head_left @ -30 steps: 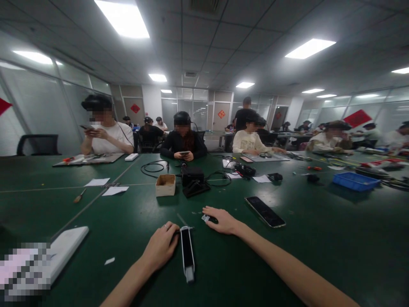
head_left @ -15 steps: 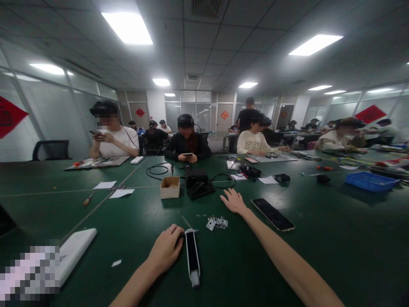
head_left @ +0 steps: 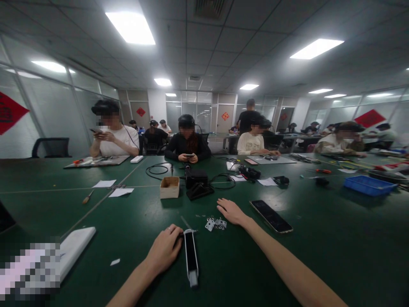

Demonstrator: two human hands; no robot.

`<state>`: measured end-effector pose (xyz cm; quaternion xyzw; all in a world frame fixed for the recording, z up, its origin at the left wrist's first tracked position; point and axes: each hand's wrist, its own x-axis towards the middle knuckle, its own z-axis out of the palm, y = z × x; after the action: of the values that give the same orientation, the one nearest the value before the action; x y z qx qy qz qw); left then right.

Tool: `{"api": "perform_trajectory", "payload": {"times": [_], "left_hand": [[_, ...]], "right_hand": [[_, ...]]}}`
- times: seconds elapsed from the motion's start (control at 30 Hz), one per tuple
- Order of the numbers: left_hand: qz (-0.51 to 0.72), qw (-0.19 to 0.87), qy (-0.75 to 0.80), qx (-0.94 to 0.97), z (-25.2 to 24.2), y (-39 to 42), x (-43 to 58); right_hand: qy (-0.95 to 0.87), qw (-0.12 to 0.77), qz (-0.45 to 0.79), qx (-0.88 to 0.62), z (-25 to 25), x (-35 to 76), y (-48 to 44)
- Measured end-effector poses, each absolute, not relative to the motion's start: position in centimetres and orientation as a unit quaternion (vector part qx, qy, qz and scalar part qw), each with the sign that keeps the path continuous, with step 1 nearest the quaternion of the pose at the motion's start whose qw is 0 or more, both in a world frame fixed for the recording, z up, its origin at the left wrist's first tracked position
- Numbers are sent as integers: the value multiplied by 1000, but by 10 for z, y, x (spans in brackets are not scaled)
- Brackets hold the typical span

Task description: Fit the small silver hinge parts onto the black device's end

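Note:
Palm down on the green table (head_left: 223, 264), my left hand (head_left: 166, 246) rests with loosely bent fingers. Its fingertips lie at the left side of a long, narrow device with a white frame and black face (head_left: 191, 256); whether they touch it I cannot tell. My right hand (head_left: 232, 212) is open over the table, fingers stretched forward and holding nothing. Between the hands and a little nearer the right one lies a small heap of flat metal pieces with holes (head_left: 216, 224). Right of my right hand lies a black smartphone (head_left: 271, 216).
Ahead stand a small open cardboard box (head_left: 169, 187) and a black stand (head_left: 198, 185) with cables. A blue tray (head_left: 370, 186) is at the right, a white box (head_left: 76, 251) at the left. A brush (head_left: 87, 197) and paper slips lie leftward. Several people sit across the table.
My right hand has come slightly back toward me and to the left, closer to the metal pieces. My left hand has barely moved. A person opposite on the right has drawn an arm in.

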<state>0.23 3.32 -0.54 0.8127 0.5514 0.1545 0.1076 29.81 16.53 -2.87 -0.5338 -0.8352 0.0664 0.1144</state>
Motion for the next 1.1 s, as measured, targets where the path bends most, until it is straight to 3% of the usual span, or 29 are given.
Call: {"api": "perform_trajectory", "payload": {"times": [0.3,0.43,0.67,1.1], "left_hand": [[147,95,544,820,-7,36,3],[152,98,543,820,-6,34,2],[145,100,553,814,-3,33,4],[149,99,548,817,-4,33,4]], "right_hand": [[-854,105,47,-508,4,299,164],[-798,106,1,-593,10,326,177],[-697,31,-31,-715,-1,383,185],[-758,15,37,-650,2,356,188]]}}
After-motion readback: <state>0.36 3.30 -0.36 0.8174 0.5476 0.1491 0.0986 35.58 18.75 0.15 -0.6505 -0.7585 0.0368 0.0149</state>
